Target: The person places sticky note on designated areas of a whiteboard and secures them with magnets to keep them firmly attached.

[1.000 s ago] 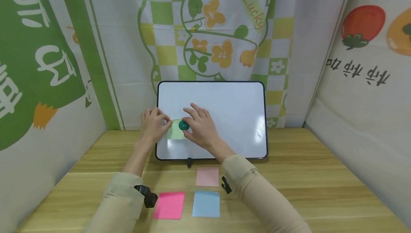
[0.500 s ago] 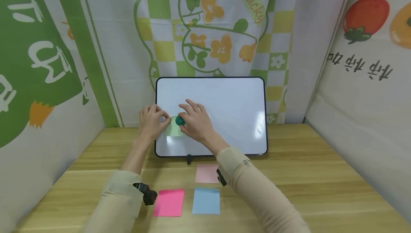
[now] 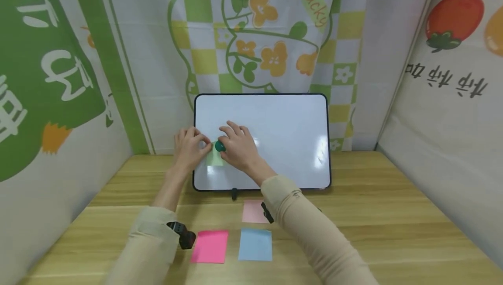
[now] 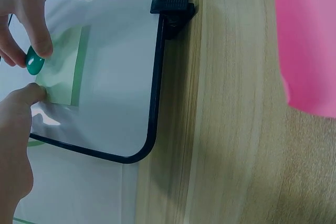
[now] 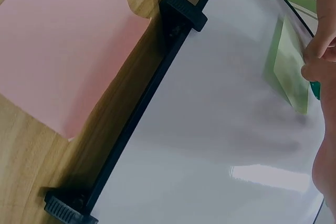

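A light green sticky note (image 3: 214, 158) lies over the left part of a whiteboard (image 3: 283, 141). My left hand (image 3: 188, 149) pinches the note's upper left corner between thumb and index finger. Close beside those fingertips, my right hand (image 3: 240, 147) holds a round green magnet (image 3: 219, 146) by its sides, over the note's upper edge. In the left wrist view the magnet (image 4: 34, 62) sits at the note's edge, between the thumb of the left hand (image 4: 16, 129) and the fingers of the right. The note (image 5: 293, 64) stands slightly off the board in the right wrist view.
On the wooden table (image 3: 353, 215) before the board lie a pale pink note (image 3: 253, 211), a hot pink note (image 3: 210, 246) and a blue note (image 3: 255, 245). Black feet, one at the lower edge (image 4: 173, 6), support the board. Printed cloth hangs behind and at both sides.
The right hand has carried the green magnet a little to the left along the note, closer to the left hand. The left hand keeps its place on the note. The head view has shifted slightly.
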`<state>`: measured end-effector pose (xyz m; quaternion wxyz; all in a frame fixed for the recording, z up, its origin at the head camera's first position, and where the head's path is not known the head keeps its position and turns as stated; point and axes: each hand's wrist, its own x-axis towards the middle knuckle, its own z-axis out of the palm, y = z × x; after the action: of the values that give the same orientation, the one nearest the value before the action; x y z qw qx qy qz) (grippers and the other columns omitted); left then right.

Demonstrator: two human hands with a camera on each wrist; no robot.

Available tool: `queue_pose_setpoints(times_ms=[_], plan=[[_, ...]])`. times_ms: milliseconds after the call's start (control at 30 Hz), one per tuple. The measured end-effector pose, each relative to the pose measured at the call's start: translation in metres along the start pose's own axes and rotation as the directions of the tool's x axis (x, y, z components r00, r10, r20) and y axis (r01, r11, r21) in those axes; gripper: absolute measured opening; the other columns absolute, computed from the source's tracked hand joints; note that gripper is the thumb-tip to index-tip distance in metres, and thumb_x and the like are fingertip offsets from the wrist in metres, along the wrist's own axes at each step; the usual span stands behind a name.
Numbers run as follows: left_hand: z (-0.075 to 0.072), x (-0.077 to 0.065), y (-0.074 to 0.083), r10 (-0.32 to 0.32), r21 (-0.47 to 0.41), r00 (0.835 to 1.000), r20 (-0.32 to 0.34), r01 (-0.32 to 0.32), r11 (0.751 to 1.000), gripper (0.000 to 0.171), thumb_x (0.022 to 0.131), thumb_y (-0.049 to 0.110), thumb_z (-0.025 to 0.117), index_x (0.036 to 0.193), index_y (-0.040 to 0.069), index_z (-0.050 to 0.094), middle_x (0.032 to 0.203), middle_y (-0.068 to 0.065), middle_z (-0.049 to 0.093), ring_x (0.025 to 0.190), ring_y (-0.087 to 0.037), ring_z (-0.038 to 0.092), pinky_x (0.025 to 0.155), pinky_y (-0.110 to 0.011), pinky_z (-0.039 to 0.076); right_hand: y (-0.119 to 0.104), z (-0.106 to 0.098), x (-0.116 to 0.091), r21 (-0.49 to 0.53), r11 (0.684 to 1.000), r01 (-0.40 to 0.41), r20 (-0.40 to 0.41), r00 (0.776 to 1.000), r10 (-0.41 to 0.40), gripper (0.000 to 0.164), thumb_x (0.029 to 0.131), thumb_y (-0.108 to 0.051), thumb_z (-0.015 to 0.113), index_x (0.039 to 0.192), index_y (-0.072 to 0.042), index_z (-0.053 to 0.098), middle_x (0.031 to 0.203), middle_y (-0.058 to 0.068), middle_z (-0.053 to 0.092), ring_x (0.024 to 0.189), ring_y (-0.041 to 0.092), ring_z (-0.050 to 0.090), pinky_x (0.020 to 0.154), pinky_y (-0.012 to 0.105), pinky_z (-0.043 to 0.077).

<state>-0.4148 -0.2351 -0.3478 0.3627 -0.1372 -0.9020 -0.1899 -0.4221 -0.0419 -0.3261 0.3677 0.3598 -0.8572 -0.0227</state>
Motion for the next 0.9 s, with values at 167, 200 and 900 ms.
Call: queue_pose_setpoints(times_ms=[167,200,900], plan=[[0.004,-0.001,0.000,-0.002,0.000,1.000,-0.005,0.002,1.000,0.013,0.084,0.018,0.076,0.086,0.006,0.074,0.098,-0.013,0.054,0.099,-0.034,0.043,0.090,-0.051,0.034,-0.001,0.006,0.001,0.002,1.000,-0.017,0.008,1.000,0.017,0.034,0.089,-0.038,0.070,0.116,-0.017,0.072,0.141,0.001,0.057,0.142,0.026,0.042,0.109,0.044,0.044],[0.005,-0.001,0.000,-0.003,0.001,1.000,-0.004,0.003,1.000,0.013,0.084,0.018,0.075,0.086,0.006,0.074,0.098,-0.012,0.054,0.099,-0.034,0.043,0.090,-0.051,0.034,-0.002,0.007,0.002,0.002,1.000,-0.022,0.009,1.000,0.022,0.034,0.089,-0.038,0.070,0.116,-0.017,0.072,0.141,0.001,0.057,0.142,0.026,0.042,0.109,0.044,0.044],[0.001,-0.001,-0.001,-0.024,-0.013,1.000,0.010,0.024,1.000,0.014,0.086,0.020,0.075,0.088,0.007,0.075,0.100,-0.011,0.055,0.098,-0.032,0.043,0.091,-0.050,0.033,-0.005,0.013,0.010,-0.004,0.999,-0.046,0.015,0.999,0.046,0.034,0.090,-0.036,0.070,0.118,-0.017,0.072,0.142,0.001,0.056,0.143,0.027,0.041,0.110,0.046,0.043]])
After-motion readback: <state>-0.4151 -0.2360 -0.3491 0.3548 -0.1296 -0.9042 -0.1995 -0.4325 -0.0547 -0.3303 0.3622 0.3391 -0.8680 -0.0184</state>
